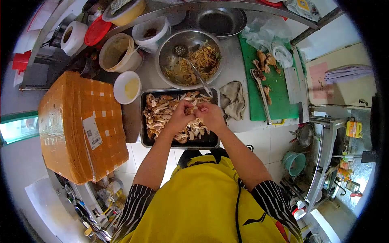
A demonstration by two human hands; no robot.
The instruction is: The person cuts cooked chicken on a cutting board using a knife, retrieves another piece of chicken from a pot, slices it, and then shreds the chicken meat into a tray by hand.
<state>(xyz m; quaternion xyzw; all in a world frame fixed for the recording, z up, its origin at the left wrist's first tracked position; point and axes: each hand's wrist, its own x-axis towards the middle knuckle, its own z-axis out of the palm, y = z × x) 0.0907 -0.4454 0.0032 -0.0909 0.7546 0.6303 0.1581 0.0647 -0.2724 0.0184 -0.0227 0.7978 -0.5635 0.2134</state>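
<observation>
A black rectangular tray lies in front of me, heaped with shredded cooked meat that looks like chicken. Over its middle, my left hand and my right hand meet, fingers bent and pinched together. Between them is a small piece of meat, mostly covered by the fingers. Just behind the tray stands a steel bowl with yellowish noodle-like shreds and a dark clump in it. A metal spoon leans in the bowl, its handle over the tray's far edge.
Right of the tray lie a grey cloth and a green cutting board with meat pieces, tongs and a cleaver. A large orange-brown box, a white bowl and tubs stand left. A shelf edge runs overhead.
</observation>
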